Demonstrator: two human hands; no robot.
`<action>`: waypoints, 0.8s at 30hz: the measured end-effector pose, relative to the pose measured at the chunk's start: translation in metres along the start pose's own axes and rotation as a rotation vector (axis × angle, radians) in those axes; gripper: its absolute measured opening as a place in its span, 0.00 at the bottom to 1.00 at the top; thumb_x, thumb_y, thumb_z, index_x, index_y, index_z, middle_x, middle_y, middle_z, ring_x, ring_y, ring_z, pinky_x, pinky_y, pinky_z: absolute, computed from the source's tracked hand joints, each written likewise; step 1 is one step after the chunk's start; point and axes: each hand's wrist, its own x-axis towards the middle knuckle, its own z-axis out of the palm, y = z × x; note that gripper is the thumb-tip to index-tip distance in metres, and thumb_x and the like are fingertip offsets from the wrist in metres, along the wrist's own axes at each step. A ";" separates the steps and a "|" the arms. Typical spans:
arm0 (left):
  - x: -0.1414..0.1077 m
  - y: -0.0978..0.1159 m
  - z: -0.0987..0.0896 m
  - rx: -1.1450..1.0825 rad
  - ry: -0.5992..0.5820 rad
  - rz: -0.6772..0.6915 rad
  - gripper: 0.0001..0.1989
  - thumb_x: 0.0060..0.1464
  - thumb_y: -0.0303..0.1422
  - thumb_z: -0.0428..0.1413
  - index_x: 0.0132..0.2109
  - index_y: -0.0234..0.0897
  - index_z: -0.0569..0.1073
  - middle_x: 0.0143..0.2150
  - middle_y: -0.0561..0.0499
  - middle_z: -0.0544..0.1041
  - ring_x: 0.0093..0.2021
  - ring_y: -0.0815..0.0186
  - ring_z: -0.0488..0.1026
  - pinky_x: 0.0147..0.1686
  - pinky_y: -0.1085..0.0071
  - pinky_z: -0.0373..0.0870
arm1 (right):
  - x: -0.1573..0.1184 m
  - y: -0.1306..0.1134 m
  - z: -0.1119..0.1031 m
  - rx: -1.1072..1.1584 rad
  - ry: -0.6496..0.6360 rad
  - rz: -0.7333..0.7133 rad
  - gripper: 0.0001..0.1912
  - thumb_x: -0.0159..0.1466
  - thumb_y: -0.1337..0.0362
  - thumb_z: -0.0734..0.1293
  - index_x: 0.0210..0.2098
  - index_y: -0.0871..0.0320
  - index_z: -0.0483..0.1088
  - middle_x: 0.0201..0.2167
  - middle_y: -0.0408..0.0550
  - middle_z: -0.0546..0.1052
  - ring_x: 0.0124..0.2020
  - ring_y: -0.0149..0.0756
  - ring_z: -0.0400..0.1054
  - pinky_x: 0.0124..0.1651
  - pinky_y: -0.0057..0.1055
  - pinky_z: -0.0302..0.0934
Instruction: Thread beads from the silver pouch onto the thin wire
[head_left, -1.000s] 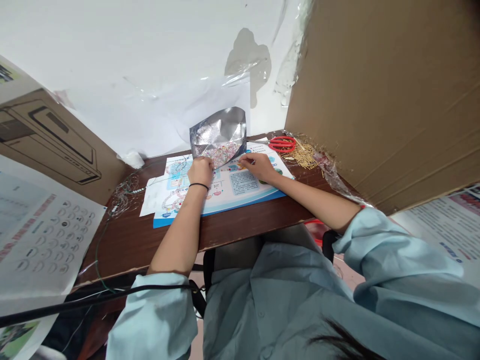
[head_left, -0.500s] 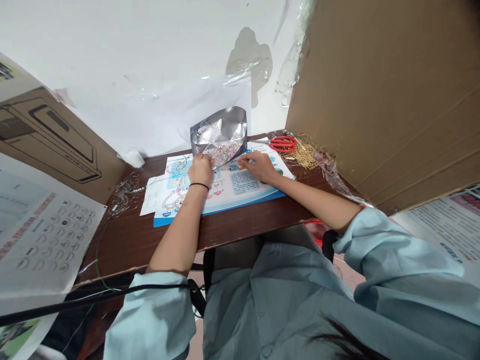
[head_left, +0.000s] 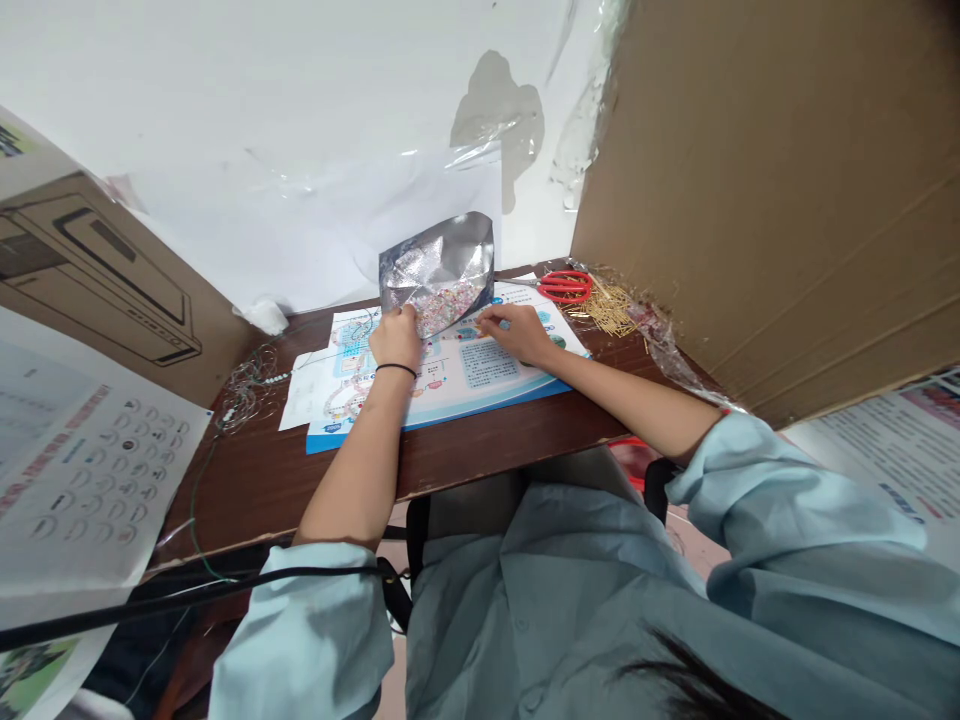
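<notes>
A silver foil pouch (head_left: 439, 265) stands tilted up on a printed blue-edged board (head_left: 517, 378), with pinkish speckled small contents showing through its lower part. My left hand (head_left: 396, 338) grips the pouch's lower left edge, and a black band circles that wrist. My right hand (head_left: 517, 335) lies on the board just right of the pouch, fingertips gathered close to its lower corner. Whether those fingers pinch something small is too hard to see.
Red-handled scissors (head_left: 566, 287) and a heap of thin brass pins (head_left: 607, 312) lie on the dark wooden table (head_left: 300, 480) at the back right. A tangle of thin wire (head_left: 244, 390) sits at the left, between cardboard panels (head_left: 765, 190).
My left hand has shifted slightly left along the pouch's lower edge. The pouch and my right hand stay nearly where they were.
</notes>
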 end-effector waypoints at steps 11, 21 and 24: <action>0.004 0.003 0.013 -0.012 -0.006 0.177 0.18 0.61 0.31 0.47 0.45 0.39 0.82 0.52 0.39 0.77 0.60 0.51 0.68 0.53 0.61 0.70 | 0.001 0.001 0.000 -0.019 -0.015 -0.024 0.09 0.65 0.66 0.66 0.32 0.56 0.79 0.32 0.44 0.82 0.35 0.36 0.73 0.44 0.33 0.62; 0.001 0.008 0.005 -0.046 -0.001 0.145 0.17 0.62 0.31 0.47 0.44 0.37 0.80 0.53 0.38 0.77 0.60 0.52 0.68 0.51 0.61 0.70 | 0.000 0.003 0.001 -0.001 -0.031 -0.020 0.08 0.65 0.66 0.66 0.36 0.55 0.78 0.30 0.43 0.82 0.34 0.36 0.73 0.44 0.33 0.62; 0.001 0.009 0.003 -0.168 0.100 0.123 0.15 0.62 0.31 0.47 0.44 0.35 0.80 0.51 0.39 0.77 0.56 0.55 0.72 0.51 0.63 0.71 | -0.001 0.004 0.001 0.032 -0.020 -0.025 0.08 0.64 0.67 0.65 0.40 0.55 0.76 0.29 0.42 0.81 0.34 0.37 0.74 0.45 0.33 0.62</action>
